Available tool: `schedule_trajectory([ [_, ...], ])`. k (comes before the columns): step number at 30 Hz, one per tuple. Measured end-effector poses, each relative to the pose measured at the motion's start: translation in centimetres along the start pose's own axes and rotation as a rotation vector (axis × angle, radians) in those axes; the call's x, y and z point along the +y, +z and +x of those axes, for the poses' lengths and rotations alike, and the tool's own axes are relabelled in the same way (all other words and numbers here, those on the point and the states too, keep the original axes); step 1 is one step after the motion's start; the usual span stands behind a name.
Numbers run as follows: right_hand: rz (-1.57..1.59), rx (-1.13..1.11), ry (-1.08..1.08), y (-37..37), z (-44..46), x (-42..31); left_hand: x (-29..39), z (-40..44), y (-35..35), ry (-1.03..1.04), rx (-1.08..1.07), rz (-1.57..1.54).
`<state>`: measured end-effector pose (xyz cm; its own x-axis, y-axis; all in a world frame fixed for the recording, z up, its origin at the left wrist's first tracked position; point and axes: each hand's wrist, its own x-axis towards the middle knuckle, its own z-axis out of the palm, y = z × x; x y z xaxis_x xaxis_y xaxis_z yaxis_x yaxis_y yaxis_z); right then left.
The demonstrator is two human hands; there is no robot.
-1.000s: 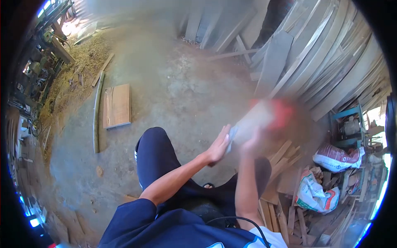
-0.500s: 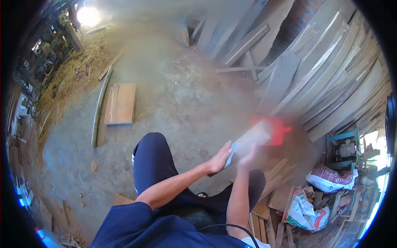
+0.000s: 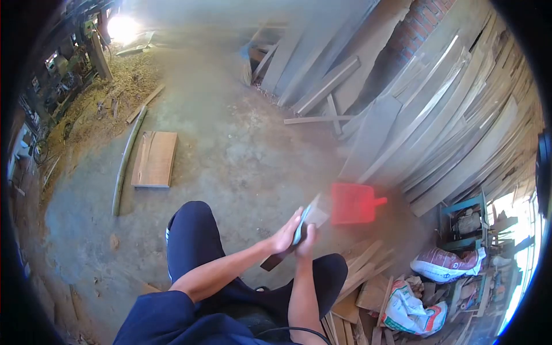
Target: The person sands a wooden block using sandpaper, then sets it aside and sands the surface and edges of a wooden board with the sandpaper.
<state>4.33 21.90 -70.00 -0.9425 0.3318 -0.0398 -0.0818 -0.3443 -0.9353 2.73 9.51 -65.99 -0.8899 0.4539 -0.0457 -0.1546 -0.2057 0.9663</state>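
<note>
In the head view, a wooden block (image 3: 317, 213) is tilted between my two hands above the floor. Its pale upper end points away from me; a dark brown end (image 3: 272, 262) sticks out below my hands. My left hand (image 3: 284, 235) presses against its left side with the fingers stretched along it, by a thin light-blue strip (image 3: 299, 231) whose kind I cannot make out. On the near right side, my right hand (image 3: 306, 242) is closed around the block, thumb up. The palms and most of the fingertips are hidden.
A red dustpan (image 3: 352, 203) lies on the floor just beyond the block. Further left are a thick wooden board (image 3: 155, 160) and a long pole (image 3: 127, 164). Stacked planks (image 3: 448, 126) lean at the right, above printed sacks (image 3: 414, 307) and wood offcuts (image 3: 362, 270).
My right hand, blurred and farther out before, has come back closer to my left hand. The block now looks sharper and nearer my body. The camera view has shifted slightly.
</note>
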Motion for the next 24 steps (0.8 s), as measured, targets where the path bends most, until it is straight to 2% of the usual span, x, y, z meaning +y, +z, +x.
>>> schedule_trajectory([
  [2, 0.012, -0.036, -0.017, 1.6, -0.7, 1.0, 3.6, 3.0, -1.2, 0.110, 0.034, -0.007],
  [4, -0.200, -0.107, -0.087, 4.0, -1.0, -2.6, 3.0, 4.7, -0.9, 0.018, 0.023, -0.275],
  [5, -0.070, -0.056, -0.025, 2.7, -0.9, -1.4, 1.4, 3.8, -0.2, 0.020, 0.025, -0.316],
  [7, 0.149, -0.005, 0.038, -0.7, -0.3, 1.2, 0.6, 0.3, 0.3, 0.165, 0.096, 0.190],
  [8, 0.238, 0.081, 0.038, 2.0, -1.5, -2.4, -1.5, -0.8, 1.0, 0.085, 0.080, 0.116],
  [9, 0.157, 0.082, 0.038, 2.0, -1.4, -3.0, -1.9, -2.0, 1.3, -0.023, 0.039, 0.033],
  [10, 0.083, 0.090, 0.038, 2.0, -1.6, -3.1, -1.3, -2.3, 1.3, -0.047, 0.022, 0.001],
  [11, -0.003, 0.051, 0.033, 2.0, -1.6, -2.9, -0.8, -1.6, 1.1, -0.036, 0.022, -0.174],
  [12, -0.047, -0.032, -0.072, 1.9, -1.1, -1.9, 0.9, -1.0, 1.3, -0.033, 0.034, -0.366],
  [13, -0.109, -0.077, -0.093, 2.2, -1.1, -1.4, 2.3, 0.0, 0.4, -0.038, 0.021, -0.394],
  [15, -0.147, -0.194, -0.043, 2.7, -1.2, -1.4, 5.1, 1.4, -0.2, -0.052, 0.068, -0.315],
  [16, -0.098, -0.175, -0.055, 2.4, -1.5, -0.8, 6.6, 2.1, -0.5, -0.060, 0.090, -0.276],
  [18, 0.003, -0.152, -0.079, 2.7, -1.5, 0.4, 5.6, 2.6, -0.4, 0.241, 0.105, 0.210],
  [19, 0.046, -0.096, -0.122, 3.4, -1.5, 0.1, 4.9, 2.1, 0.1, 0.187, 0.116, 0.289],
  [20, 0.318, 0.006, 0.010, 3.3, -1.0, 0.9, 3.9, 0.8, 0.2, 0.197, 0.109, 0.489],
  [22, 0.129, -0.049, -0.152, 1.0, 0.1, 2.2, 2.8, -0.8, 1.2, 0.187, 0.104, 0.611],
  [24, -0.046, -0.089, -0.193, 1.9, 1.0, 1.1, 3.1, 1.6, 0.9, 0.212, 0.132, 0.518],
])
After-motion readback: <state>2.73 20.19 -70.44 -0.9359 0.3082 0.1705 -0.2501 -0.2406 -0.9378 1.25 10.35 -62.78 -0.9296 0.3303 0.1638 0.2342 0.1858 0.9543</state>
